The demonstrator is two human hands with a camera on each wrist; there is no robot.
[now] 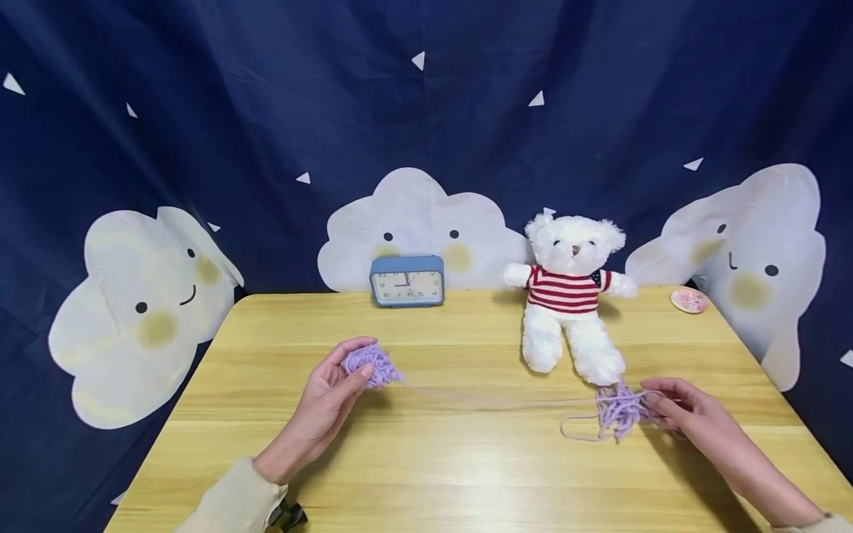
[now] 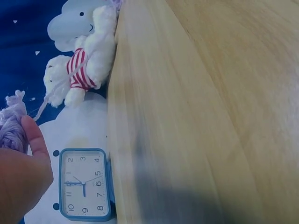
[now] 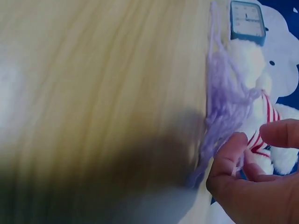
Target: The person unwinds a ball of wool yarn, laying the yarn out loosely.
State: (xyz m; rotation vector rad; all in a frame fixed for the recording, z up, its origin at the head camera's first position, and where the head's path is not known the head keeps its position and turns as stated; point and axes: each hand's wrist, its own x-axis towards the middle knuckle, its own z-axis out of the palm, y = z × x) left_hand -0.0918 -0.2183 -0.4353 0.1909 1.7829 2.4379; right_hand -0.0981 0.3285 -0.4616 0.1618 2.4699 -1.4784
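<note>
A small bundle of purple yarn [image 1: 373, 366] is gripped by my left hand [image 1: 328, 400], its thumb across the front. From it a thin strand [image 1: 493, 400] runs rightward over the table to a loose, tangled pile of purple yarn [image 1: 620, 413]. At that pile's right edge is my right hand [image 1: 700, 422], with bent fingers holding a strand. In the right wrist view, the thumb and forefinger tips stand apart, and yarn passes behind the thumb. The left wrist view shows the bundle [image 2: 13, 128] only partly, at the frame edge.
A white teddy bear [image 1: 566, 292] in a striped sweater sits behind the yarn pile, one foot touching it or nearly so. A blue clock [image 1: 407, 281] stands at the table's [image 1: 466, 474] back edge. A pink round item [image 1: 689, 300] lies back right.
</note>
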